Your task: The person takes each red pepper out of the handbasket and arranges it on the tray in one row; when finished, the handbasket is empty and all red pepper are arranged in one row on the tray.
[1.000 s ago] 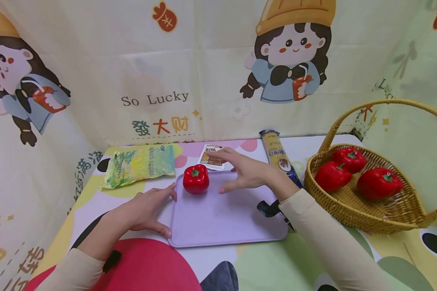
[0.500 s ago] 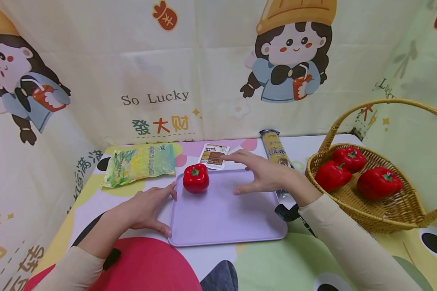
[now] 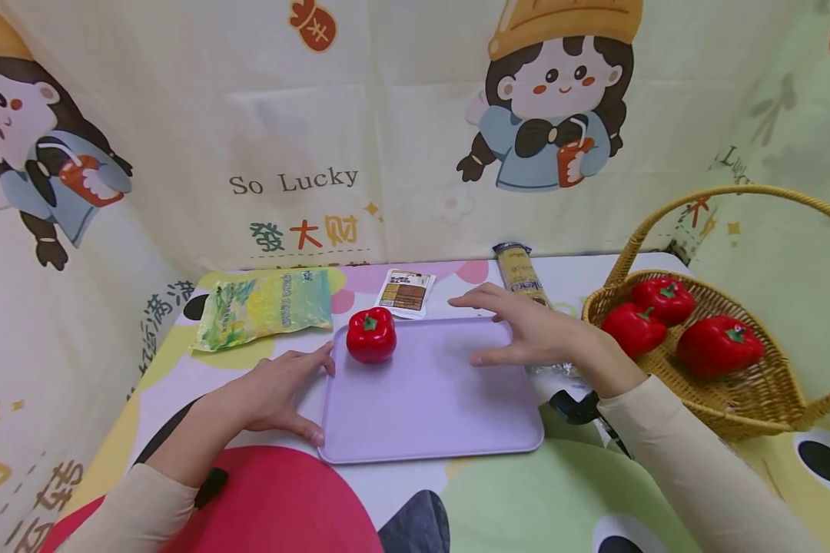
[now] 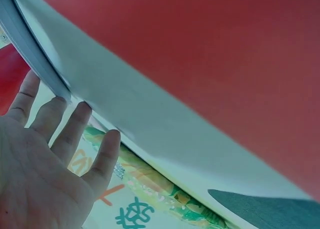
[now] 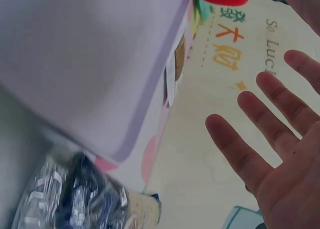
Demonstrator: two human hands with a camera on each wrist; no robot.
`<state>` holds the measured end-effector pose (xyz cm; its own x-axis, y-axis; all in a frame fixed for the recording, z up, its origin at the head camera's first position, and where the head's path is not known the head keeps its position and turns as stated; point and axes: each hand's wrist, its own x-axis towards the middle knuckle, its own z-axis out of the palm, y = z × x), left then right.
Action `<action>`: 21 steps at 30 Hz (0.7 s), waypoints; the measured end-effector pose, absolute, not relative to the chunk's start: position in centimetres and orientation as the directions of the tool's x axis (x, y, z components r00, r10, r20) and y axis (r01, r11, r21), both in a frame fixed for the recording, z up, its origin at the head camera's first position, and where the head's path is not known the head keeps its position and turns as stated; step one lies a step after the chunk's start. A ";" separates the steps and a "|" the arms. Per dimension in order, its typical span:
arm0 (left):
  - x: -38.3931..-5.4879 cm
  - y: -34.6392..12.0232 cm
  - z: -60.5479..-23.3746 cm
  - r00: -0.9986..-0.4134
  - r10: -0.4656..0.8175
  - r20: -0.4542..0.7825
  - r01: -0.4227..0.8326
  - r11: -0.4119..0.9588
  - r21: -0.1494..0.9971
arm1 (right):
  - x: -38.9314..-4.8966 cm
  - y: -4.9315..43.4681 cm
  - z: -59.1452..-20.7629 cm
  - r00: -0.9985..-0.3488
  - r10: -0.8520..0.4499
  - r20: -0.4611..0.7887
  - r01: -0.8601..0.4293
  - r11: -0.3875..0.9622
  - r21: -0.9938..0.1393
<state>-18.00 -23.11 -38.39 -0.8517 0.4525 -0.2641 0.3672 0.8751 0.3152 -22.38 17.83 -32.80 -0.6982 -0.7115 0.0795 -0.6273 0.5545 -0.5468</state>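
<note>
A yellow-green packet (image 3: pixel 266 309) lies flat by the far left corner of the worktop (image 3: pixel 519 495), beyond the left hand (image 3: pixel 274 395). That hand is at the left edge of a pale purple tray (image 3: pixel 429 407), its fingertips on the rim toward the far left corner and its thumb at the same edge nearer the front; the fingers are spread from the thumb and grip nothing. Just inside the tray's far left corner, a red pepper (image 3: pixel 371 336) sits upright, green stem up, apart from both hands. A small flat packet (image 3: pixel 406 293) with a brown panel lies on the worktop just beyond the tray's far edge. Above the tray's far right corner hangs the right hand (image 3: pixel 536 330), fingers and thumb apart with nothing between them. Behind it, a long packet (image 3: pixel 521 275) runs from the worktop's far edge alongside the tray's right edge, partly hidden by the hand and forearm. Along the worktop's right edge stands a wicker basket (image 3: pixel 698 401) with a tall handle, holding three red peppers (image 3: pixel 721 347).
</note>
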 end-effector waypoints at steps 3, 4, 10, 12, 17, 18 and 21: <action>-18.0 -23.1 -38.4 -0.851 0.453 -0.268 0.367 0.875 0.315 | -22.2 18.6 -32.6 -0.701 -0.707 0.094 -0.630 0.552 -0.546; -18.0 -23.1 -38.4 -0.852 0.451 -0.268 0.365 0.876 0.314 | -22.2 18.9 -32.5 -0.703 -0.704 0.096 -0.629 0.553 -0.546; -18.1 -23.1 -38.5 -0.854 0.450 -0.261 0.367 0.877 0.311 | -21.9 20.5 -32.0 -0.729 -0.680 0.081 -0.605 0.584 -0.541; -18.1 -23.1 -38.5 -0.855 0.449 -0.260 0.367 0.877 0.309 | -21.8 21.1 -31.9 -0.736 -0.672 0.077 -0.602 0.600 -0.527; -18.1 -23.0 -38.6 -0.857 0.446 -0.258 0.364 0.879 0.309 | -21.6 22.4 -31.8 -0.761 -0.646 0.063 -0.584 0.639 -0.500; -18.1 -23.0 -38.6 -0.857 0.445 -0.258 0.363 0.879 0.309 | -21.5 22.6 -31.7 -0.764 -0.643 0.063 -0.582 0.642 -0.500; -18.1 -23.0 -38.6 -0.858 0.441 -0.262 0.358 0.881 0.309 | -21.3 23.4 -31.5 -0.771 -0.634 0.067 -0.575 0.647 -0.501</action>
